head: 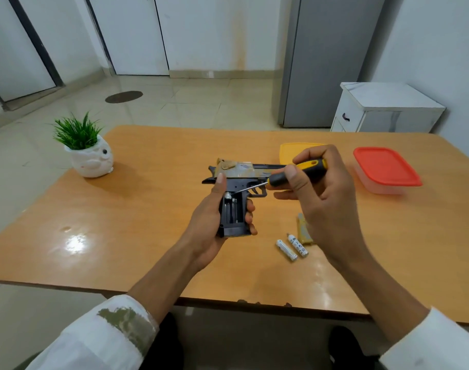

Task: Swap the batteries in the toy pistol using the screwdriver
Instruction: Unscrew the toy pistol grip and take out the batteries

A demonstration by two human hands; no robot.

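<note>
My left hand (210, 217) grips the dark grip of the toy pistol (241, 174), held above the table with its barrel pointing right. The battery compartment (232, 209) in the grip is uncovered and shows a metal-ended battery at its top. My right hand (321, 188) holds a yellow-and-black screwdriver (300, 170); its thin metal tip touches the top end of that battery. Two white batteries (292, 247) lie side by side on the table below my right hand. A small tan cover piece (304, 231) lies just beyond them, partly hidden by my wrist.
A wooden table (147, 236) carries a white pot with a green plant (90, 153) at the far left, a clear box with a red lid (385, 169) at the far right, and a yellow lid (292, 152) behind my right hand. A white cabinet (388, 108) stands beyond.
</note>
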